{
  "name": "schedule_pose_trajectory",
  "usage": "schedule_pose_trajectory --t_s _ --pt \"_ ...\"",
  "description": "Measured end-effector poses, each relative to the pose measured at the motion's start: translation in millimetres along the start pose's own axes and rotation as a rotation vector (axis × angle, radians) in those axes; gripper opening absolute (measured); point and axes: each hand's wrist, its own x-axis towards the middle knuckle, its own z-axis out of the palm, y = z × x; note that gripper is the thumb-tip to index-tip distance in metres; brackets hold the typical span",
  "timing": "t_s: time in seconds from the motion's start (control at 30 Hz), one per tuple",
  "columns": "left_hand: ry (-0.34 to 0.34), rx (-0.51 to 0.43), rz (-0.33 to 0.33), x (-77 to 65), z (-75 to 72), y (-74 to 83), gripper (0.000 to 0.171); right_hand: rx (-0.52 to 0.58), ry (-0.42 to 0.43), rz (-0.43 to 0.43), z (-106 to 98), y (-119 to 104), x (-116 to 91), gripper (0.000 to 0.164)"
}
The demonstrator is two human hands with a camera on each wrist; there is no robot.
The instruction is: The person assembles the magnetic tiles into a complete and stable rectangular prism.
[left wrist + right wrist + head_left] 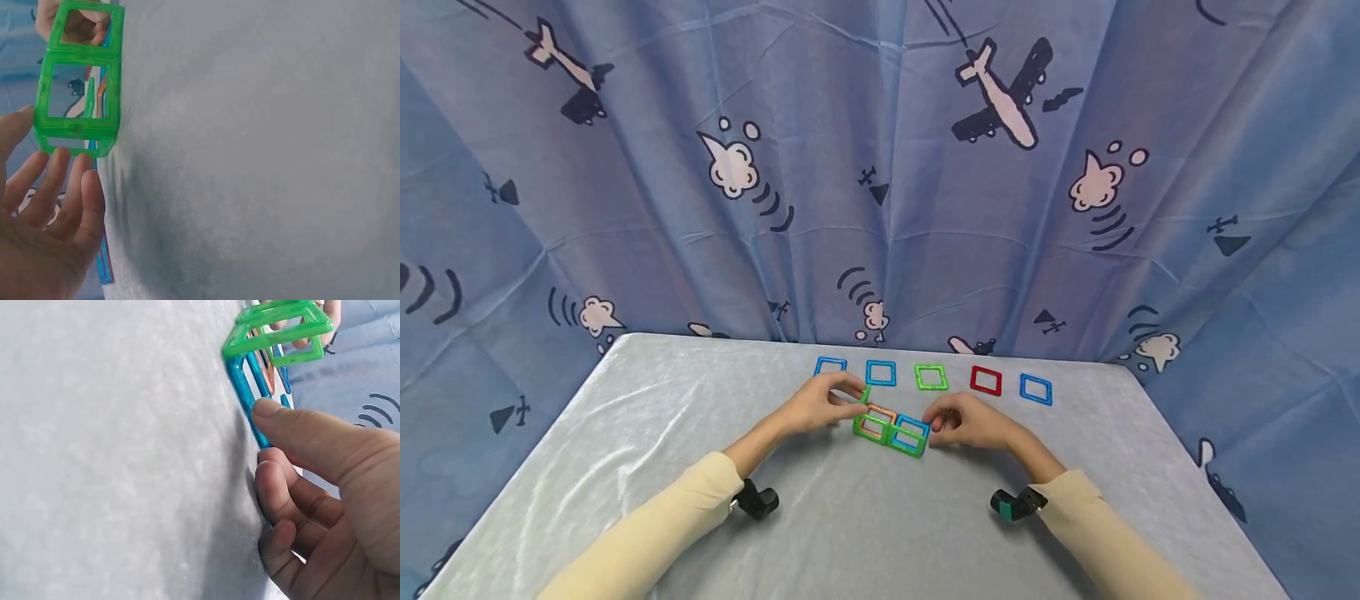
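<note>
Two green square magnetic tiles [872,429] join edge to edge in a row, with another green tile [867,395] angled at their left end. Behind the row show an orange tile [882,412] and a blue tile [245,383]. My left hand [818,405] is at the left end; in the left wrist view its fairly straight fingers touch the end green tile [75,145], thumb at the side. At the other end my right hand [976,421] pinches the blue tile's edge between thumb [270,411] and curled index finger. The far corners are partly hidden.
Along the back of the table lie separate square tiles: a blue one [831,361] partly behind my left hand, another blue [881,362], a green [931,367], a red [986,369] and a blue [1036,377]. A patterned curtain [880,167] hangs behind the table.
</note>
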Motion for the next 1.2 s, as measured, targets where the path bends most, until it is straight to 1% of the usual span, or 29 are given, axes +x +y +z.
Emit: schedule_pose_trajectory --t_s 0.17,0.5,0.67,0.8,1.0,1.2 --pt "-0.007 0.008 0.010 1.5 0.4 0.5 0.038 0.022 0.002 0.016 3 -4 -6 0.027" --pt "-0.005 0.020 0.023 3.5 3.4 1.9 0.031 0.032 -0.022 -0.003 14 -10 -17 0.025" --pt "-0.004 0.016 0.048 6.8 7.2 1.1 0.030 0.061 -0.065 -0.005 21 -19 -24 0.025" --pt "-0.004 0.010 0.085 9.8 10.4 1.3 0.030 0.102 -0.110 -0.016 27 -27 -28 0.027" --pt "0.002 0.045 0.128 14.3 13.5 1.0 0.033 0.151 -0.177 -0.010 36 -38 -29 0.029" --pt "0.019 0.031 0.145 16.3 18.1 1.9 0.038 0.160 -0.190 -0.015 42 -43 -28 0.029"
